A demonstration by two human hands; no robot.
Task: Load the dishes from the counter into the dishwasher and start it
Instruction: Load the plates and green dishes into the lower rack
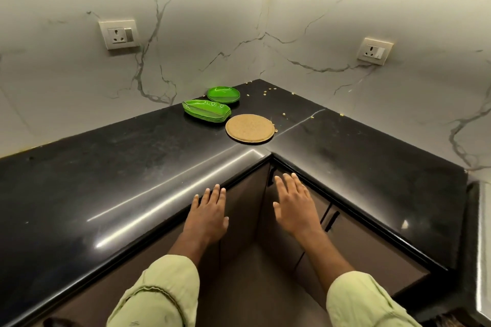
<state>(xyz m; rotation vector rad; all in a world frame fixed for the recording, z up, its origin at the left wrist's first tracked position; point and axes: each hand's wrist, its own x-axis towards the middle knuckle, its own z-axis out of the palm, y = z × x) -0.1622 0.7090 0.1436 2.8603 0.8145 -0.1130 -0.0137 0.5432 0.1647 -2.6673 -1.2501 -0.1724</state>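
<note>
I'm in a home kitchen. A glossy black stone counter (106, 180) turns an L-shaped corner before me, backed by white marble-look wall panels (199, 21) with a switched socket (118, 34) on the left and a second socket (374, 51) on the right. Brown cabinet doors (244, 207) sit below. Stacked green leaf-shaped plates (206, 110) and crumbs (284, 114) lie on top.

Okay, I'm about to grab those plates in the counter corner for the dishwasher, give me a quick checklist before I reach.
1. Hands free: ok. The left hand and right hand are open and hold nothing.
2. Dishes located: ok. The leaf-shaped green plates, round green plates and tan round plate sit in the corner of the counter.
3. Stacks stable: ok. Both green stacks lie flat.
4. Top plates free of food: ok, none visible. Crumbs lie on the counter nearby.
5. Dishwasher open: cannot tell, it is not in view.
</note>
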